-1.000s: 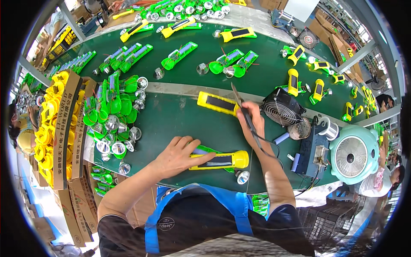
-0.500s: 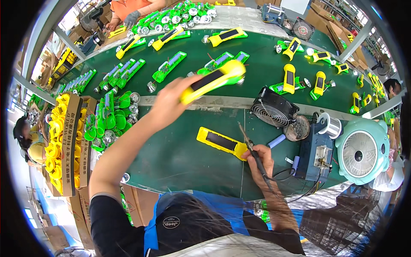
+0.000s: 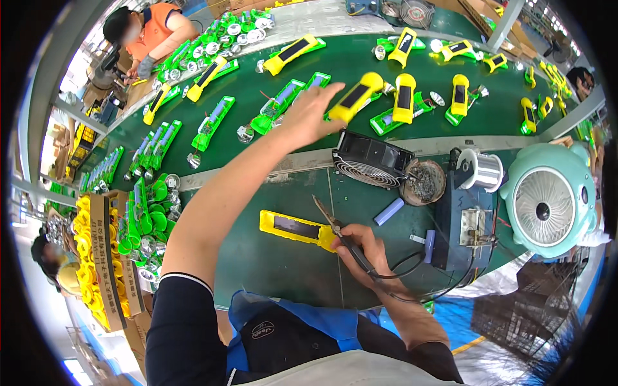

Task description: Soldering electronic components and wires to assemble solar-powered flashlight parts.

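Note:
At the near edge of the green conveyor belt [image 3: 257, 80], my left hand [image 3: 309, 119] reaches forward with thumb and fingers apart. Between its fingertips is the end of a yellow flashlight casing [image 3: 356, 98] with a dark panel, lying beside a silver reflector. My right hand [image 3: 364, 248] is closed round a soldering iron [image 3: 354, 251], its tip pointing up and left over the bench. Right by those fingertips, a second yellow casing [image 3: 293, 229] lies with its hollow side up; I cannot tell whether they touch it.
A black fan [image 3: 370, 159], a bowl of solder scraps [image 3: 425, 183], a solder spool [image 3: 479, 170] and a mint-green fan [image 3: 543, 204] stand right. Loose battery cells [image 3: 389, 211] lie on the bench. Left are green casings [image 3: 145, 215] and a carton [image 3: 103, 257] of yellow parts. Another person [image 3: 161, 32] works across the belt.
My left hand has carried the yellow casing forward and right, down to the belt, and its fingers have loosened. My right hand keeps the soldering iron beside the other casing. The view has shifted.

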`<act>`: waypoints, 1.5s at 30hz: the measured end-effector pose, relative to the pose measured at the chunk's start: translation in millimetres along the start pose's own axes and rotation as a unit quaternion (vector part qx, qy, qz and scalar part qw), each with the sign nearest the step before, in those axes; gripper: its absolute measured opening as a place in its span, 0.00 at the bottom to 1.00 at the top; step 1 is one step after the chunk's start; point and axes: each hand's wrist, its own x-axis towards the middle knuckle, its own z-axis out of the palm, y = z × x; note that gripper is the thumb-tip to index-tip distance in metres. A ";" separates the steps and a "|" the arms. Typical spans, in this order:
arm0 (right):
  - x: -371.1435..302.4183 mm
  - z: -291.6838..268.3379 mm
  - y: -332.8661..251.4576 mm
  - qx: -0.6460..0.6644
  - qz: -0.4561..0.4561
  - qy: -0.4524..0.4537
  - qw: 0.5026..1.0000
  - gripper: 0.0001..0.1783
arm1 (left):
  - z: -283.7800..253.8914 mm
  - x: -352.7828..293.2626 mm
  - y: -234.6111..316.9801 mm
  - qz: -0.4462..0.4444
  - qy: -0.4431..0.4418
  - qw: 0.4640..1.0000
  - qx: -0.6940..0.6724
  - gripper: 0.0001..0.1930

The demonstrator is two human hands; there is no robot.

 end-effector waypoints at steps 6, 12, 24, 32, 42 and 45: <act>0.1 -2.1 -1.6 0.012 0.007 0.005 1.000 0.19 | 15.6 27.8 9.0 0.011 -0.099 0.994 0.033 0.25; -0.1 -3.1 -1.1 0.035 0.012 -0.003 0.999 0.17 | 7.4 23.1 -13.8 0.071 0.074 0.990 0.094 0.19; -2.9 10.1 4.2 0.177 0.018 0.040 0.983 0.15 | -4.3 13.7 -39.0 -0.333 -0.129 0.929 0.093 0.44; -2.1 9.9 -5.0 0.158 0.026 0.027 0.987 0.14 | -87.6 -105.5 -61.3 -0.338 -0.026 0.940 -0.034 0.36; -4.1 5.5 -0.2 0.023 0.006 0.035 0.999 0.18 | -219.9 -412.8 116.8 -0.528 0.116 0.839 -0.058 0.39; -3.4 3.4 -1.3 0.005 0.010 0.044 0.999 0.20 | -254.4 -514.1 168.3 -0.591 0.366 0.646 -0.317 0.30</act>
